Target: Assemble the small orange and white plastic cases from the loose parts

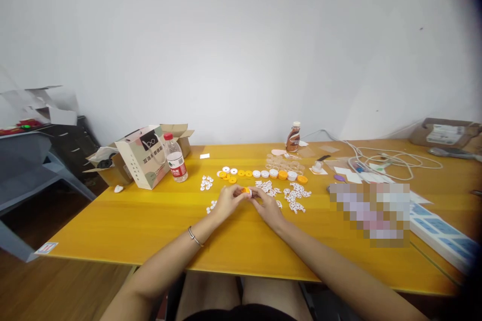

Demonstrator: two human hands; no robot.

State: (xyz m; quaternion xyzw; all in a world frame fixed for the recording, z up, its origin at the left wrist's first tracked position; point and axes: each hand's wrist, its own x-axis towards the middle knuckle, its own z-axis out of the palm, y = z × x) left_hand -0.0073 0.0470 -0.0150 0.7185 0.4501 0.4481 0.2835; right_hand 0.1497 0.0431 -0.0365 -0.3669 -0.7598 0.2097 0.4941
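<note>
My left hand (227, 201) and my right hand (268, 205) meet above the middle of the table, fingers closed around a small orange and white round plastic piece (246, 191). Fingertips cover part of it. Just beyond my hands runs a row of white and orange round discs (264, 174), with smaller yellow rings (232, 180) at its left end. White openwork plastic pieces (295, 193) lie in a spread to the right of my right hand. Small white parts (206, 183) form a cluster to the left, and more small white parts (211, 206) are beside my left hand.
A water bottle (175, 159) and a printed paper bag (143, 158) stand at the left. Behind the discs are a clear plastic tray (285, 164) and a brown drink bottle (293, 138). White cables (395, 156) and a blue-white box (444, 233) lie at the right.
</note>
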